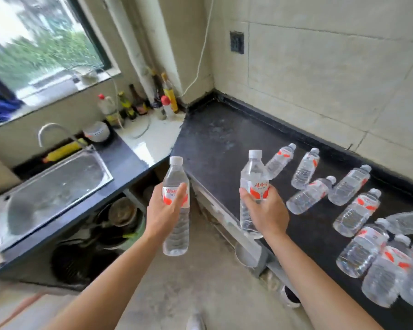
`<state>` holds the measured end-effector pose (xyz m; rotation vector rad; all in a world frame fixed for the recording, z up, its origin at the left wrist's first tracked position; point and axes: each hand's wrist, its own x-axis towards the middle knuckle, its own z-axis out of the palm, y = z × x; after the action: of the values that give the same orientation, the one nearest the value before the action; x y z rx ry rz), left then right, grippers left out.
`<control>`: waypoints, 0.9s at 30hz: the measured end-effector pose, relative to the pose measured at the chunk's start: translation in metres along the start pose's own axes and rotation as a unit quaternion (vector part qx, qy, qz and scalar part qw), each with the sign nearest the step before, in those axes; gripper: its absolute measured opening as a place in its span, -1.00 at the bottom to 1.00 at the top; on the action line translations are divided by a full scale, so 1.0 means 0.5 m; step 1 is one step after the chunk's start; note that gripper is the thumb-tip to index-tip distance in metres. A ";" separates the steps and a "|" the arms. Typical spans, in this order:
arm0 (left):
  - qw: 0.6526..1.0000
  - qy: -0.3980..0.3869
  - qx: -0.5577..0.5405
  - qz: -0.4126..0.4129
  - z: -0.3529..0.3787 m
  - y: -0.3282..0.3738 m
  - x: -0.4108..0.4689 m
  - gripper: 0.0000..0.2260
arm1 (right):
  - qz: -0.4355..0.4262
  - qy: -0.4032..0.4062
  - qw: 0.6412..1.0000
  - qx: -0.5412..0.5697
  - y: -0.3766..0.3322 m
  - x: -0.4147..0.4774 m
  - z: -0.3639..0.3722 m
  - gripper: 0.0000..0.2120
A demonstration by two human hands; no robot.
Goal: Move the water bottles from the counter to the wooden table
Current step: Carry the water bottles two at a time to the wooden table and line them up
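My left hand (pixel 163 210) grips a clear water bottle (pixel 176 232) with a white cap and a red-and-white label, held upright over the floor. My right hand (pixel 265 210) grips a second such bottle (pixel 253 172), upright above the front edge of the black counter (pixel 215 144). Several more water bottles (pixel 354 211) lie on their sides along the right part of that counter. The wooden table is out of view.
A steel sink (pixel 50 191) with a curved tap (pixel 50 129) sits in the left counter under a window. Sauce and oil bottles (pixel 138 103) crowd the back corner. Pots sit under the sink. Bare concrete floor (pixel 200 282) lies between the counters.
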<state>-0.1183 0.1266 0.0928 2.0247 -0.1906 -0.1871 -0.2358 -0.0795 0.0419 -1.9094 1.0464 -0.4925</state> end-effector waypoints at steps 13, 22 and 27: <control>0.959 0.269 -0.084 -0.006 -0.681 -0.236 -0.114 -0.63 | -0.301 -0.111 0.944 0.071 -0.445 -0.422 0.444 -0.56; 0.904 0.425 -0.022 -0.040 -1.190 -0.467 -0.231 -0.40 | -0.415 -0.220 0.879 0.082 -0.678 -0.821 0.850 -0.42; 0.871 0.486 -0.017 -0.074 -1.372 -0.591 -0.255 -0.46 | -0.461 -0.302 0.831 0.070 -0.770 -0.990 1.031 -0.42</control>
<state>-0.0793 0.8817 0.1375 1.8636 0.6011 0.7316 0.0135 0.6888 0.1219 -2.1281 -0.3722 -0.4059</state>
